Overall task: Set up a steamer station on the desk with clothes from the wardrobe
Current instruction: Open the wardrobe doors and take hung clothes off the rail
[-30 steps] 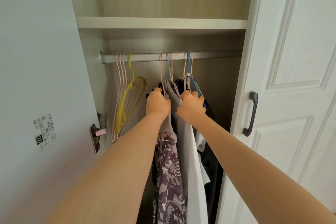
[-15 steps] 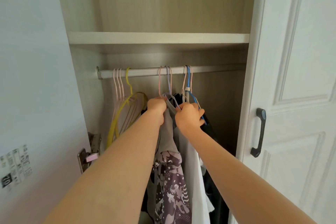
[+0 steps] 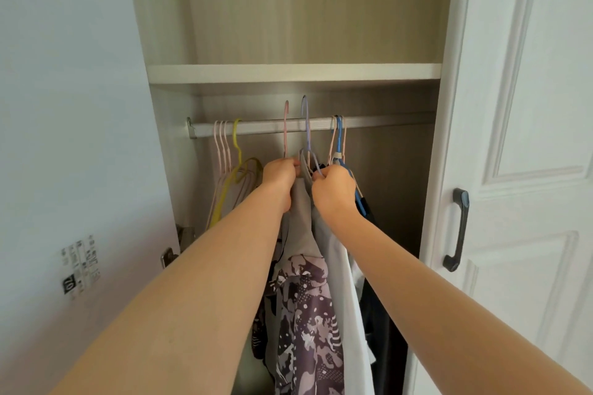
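Left hand (image 3: 280, 177) clenched round pink hanger (image 3: 285, 138), right hand (image 3: 334, 187) round lilac hanger (image 3: 307, 135); hook tops above rod (image 3: 385, 122). Tip imo: pull both nearward, keep level so clothes (image 3: 305, 298) don't slide off.

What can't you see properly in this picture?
Head view only:
Left hand on the pink hanger, right hand on the lilac hanger: the hands' backs cover most fingers.
Dark clothes: mostly behind the white garment and right arm.
Patterned garment: bottom cut off by the lower edge.
Door sticker: print too small to read.
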Available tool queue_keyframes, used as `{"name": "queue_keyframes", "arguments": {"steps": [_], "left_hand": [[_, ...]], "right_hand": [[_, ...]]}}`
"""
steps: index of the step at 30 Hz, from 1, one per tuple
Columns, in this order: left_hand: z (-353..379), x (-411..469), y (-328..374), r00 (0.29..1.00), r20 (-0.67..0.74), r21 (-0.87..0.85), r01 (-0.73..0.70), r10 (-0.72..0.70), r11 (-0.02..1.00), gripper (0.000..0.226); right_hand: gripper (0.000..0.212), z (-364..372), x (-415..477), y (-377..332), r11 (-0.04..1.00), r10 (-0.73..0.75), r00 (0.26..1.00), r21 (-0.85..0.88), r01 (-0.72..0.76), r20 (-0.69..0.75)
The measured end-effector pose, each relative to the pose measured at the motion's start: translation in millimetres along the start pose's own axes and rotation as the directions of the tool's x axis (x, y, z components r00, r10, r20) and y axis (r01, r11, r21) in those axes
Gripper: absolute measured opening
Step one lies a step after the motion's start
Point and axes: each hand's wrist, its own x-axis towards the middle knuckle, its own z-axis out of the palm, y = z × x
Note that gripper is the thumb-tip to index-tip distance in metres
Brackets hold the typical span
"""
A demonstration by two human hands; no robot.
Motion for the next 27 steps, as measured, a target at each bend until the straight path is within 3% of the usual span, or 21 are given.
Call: {"name": "queue_keyframes", "arguments": {"steps": [4, 9, 20, 27], "left_hand": [[-1.6, -13.9, -11.3, 1.0, -0.024, 0.002, -0.011, 0.011, 1.0, 0.032], [-6.2, -45.2, -25.3, 0.999, -0.037, 0.009, 0.015, -0.014, 1.0, 0.032], [-28.9, -154.3, -39.1, 0.995, 0.019, -0.041, 0.095, -0.094, 0.995, 0.014], [-39.0, -233.7, -33.3, 0.988, 0.075, -0.123, 0.147, -0.139, 0.981, 0.019]], "right_hand": [[0.032, -5.1, -20.3, 6.5, 1.0, 0.001, 1.0, -0.011, -0.001, -0.011], [0.017, -14.7, -56.1, 13.6, 0.999, 0.0, 1.0, 0.041, 0.0, -0.012], [0.017, -66.1, -150.2, 9.7, 0.996, 0.014, 0.999, 0.084, -0.018, 0.05], [0.017, -109.7, -219.6, -8.0, 0.999, -0.001, 0.998, 0.044, -0.002, 0.062]]}}
